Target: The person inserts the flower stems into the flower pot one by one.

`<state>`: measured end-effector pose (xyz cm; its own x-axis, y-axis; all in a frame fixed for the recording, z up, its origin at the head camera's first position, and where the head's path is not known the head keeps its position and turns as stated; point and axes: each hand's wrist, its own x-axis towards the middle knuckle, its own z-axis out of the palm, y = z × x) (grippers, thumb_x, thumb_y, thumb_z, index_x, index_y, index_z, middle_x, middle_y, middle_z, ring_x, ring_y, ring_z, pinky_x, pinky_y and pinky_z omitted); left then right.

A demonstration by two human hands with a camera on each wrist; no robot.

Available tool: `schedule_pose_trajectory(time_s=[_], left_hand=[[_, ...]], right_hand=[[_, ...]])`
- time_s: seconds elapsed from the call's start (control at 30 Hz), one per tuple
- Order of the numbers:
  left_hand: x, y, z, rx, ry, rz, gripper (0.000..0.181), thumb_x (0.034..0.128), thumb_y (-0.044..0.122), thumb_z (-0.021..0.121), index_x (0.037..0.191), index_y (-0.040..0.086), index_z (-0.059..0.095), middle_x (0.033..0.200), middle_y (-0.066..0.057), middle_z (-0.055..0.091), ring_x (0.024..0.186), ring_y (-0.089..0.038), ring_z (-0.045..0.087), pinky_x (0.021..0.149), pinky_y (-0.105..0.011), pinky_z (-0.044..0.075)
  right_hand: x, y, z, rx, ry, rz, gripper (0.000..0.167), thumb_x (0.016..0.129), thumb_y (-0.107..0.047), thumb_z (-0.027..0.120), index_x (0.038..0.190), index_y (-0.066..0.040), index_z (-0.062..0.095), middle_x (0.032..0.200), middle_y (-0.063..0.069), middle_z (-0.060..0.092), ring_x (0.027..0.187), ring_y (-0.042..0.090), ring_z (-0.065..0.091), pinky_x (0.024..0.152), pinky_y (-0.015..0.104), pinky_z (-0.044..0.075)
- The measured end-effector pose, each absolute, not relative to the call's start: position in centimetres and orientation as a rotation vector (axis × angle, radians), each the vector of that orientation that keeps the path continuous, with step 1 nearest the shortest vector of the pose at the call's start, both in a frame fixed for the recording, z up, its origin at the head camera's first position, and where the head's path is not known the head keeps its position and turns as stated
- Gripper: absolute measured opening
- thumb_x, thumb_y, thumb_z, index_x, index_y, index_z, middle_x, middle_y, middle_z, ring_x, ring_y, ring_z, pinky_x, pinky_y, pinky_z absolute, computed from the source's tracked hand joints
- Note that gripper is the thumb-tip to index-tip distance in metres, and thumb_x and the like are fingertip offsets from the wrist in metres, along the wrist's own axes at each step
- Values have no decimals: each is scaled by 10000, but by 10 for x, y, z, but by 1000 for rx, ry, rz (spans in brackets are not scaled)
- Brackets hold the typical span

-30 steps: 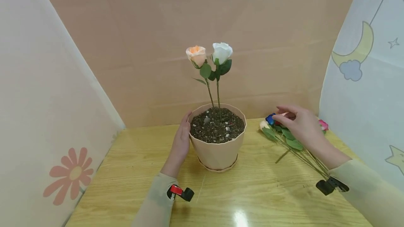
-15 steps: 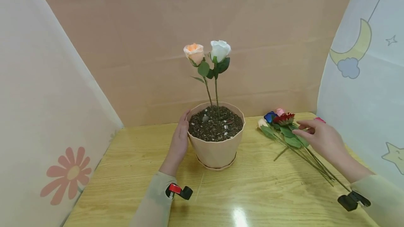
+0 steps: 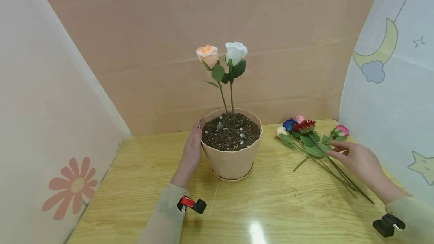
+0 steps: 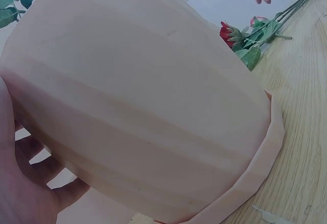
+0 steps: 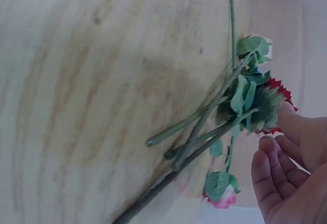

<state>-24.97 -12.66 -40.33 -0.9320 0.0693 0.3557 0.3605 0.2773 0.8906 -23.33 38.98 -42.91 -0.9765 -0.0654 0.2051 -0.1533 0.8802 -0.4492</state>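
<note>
A peach-coloured flowerpot [image 3: 231, 163] filled with dark soil [image 3: 234, 133] stands on its saucer [image 3: 234, 179] mid-table. Planted upright in it are a peach rose [image 3: 208, 56] and a white rose [image 3: 235, 53]. My left hand [image 3: 193, 144] rests against the pot's left wall, its fingers extended along the side below the rim. To the right lies a loose heap of artificial flowers: a dark red one [image 3: 304, 126], a blue rose [image 3: 289, 124] and others. My right hand [image 3: 357, 159] hovers over their stems, thumb and fingers apart with nothing between them, as the right wrist view shows.
The wooden table [image 3: 149, 191] meets a brown backdrop [image 3: 169, 67] behind the pot. Patterned white sheets rise at both sides. A cream rose [image 3: 281, 131], a light pink rose [image 3: 300, 119] and a bright pink rose [image 3: 341, 130] also belong to the heap.
From above the flower heads, my right hand has moved right and toward me, uncovering the red flower and the pink roses. My left hand stays against the pot.
</note>
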Motion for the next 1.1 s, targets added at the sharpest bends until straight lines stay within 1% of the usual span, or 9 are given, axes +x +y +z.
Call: schedule_pose_trajectory(time_s=[0.23, 0.43, 0.67, 0.87, 1.1], left_hand=[[-251, -127, -403, -397, -2306, -1700, 559, 1229, 391, 222, 1758, 222, 289, 1812, -72, 254, 1672, -329, 196, 1319, -640, 177], [-252, -127, -404, -405, -2302, -1692, 555, 1229, 367, 222, 1757, 214, 292, 1812, -77, 254, 1670, -334, 202, 1316, -644, 187], [-252, -127, -404, -390, -2306, -1694, 569, 1228, 409, 213, 1757, 215, 290, 1809, -69, 261, 1670, -328, 205, 1318, -639, 182], [-252, -127, -404, -384, -2318, -1679, 581, 1226, 433, 217, 1759, 212, 285, 1811, -62, 257, 1670, -326, 206, 1318, -638, 187], [-253, -127, -406, -395, -2300, -1686, 574, 1226, 416, 224, 1758, 211, 292, 1810, -58, 258, 1669, -315, 208, 1322, -615, 190]], right_hand=[[-237, 401, -445, 157, -2896, 732, 610, 1092, -410, 719, 1393, 119, 671, 1158, 289, 764, 920, 420, 737, 716, 565, 584], [-237, 406, -454, 143, -2929, 756, 604, 1101, -398, 704, 1379, 137, 667, 1171, 299, 769, 978, 485, 746, 788, 636, 574], [-238, 407, -458, 131, -2961, 752, 576, 1111, -391, 691, 1348, 135, 692, 1258, 364, 717, 1034, 536, 720, 819, 665, 560], [-237, 407, -459, 121, -2984, 761, 525, 1116, -364, 687, 1321, 119, 718, 1254, 366, 716, 1041, 541, 714, 822, 670, 554], [-239, 408, -463, 136, -2982, 748, 461, 1110, -333, 697, 1296, 86, 750, 1275, 357, 715, 1121, 589, 676, 863, 698, 539]])
